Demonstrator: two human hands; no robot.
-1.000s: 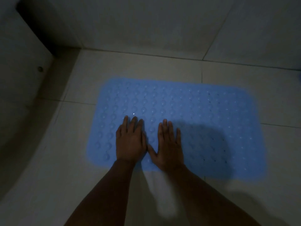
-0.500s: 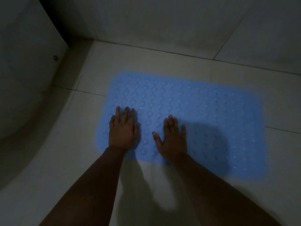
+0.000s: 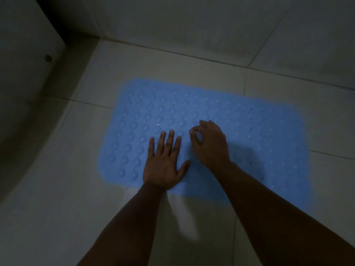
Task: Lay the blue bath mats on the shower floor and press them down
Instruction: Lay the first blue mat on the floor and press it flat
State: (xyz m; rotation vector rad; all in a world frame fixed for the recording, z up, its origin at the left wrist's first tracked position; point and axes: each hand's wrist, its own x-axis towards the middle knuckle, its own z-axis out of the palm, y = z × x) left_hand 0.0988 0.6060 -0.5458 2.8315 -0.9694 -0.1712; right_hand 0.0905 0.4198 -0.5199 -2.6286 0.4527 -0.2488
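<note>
One blue bath mat (image 3: 259, 135) with rows of raised bumps lies flat on the pale tiled shower floor (image 3: 57, 208). My left hand (image 3: 165, 162) rests palm down on the mat near its front edge, fingers spread and straight. My right hand (image 3: 209, 143) is just to the right of it over the mat, raised a little, with its fingers curled inward and the fingertips near the surface. It holds nothing that I can see. Only this one mat is in view.
A tiled wall (image 3: 211, 25) rises behind the mat. On the left a curved white wall or tub side (image 3: 25, 93) bears a small round fitting (image 3: 48, 58). The light is dim and my arms cast a shadow on the mat.
My left hand has slid right along the mat. My right hand, flat on the mat before, has lifted and curled its fingers. The view has shifted slightly.
</note>
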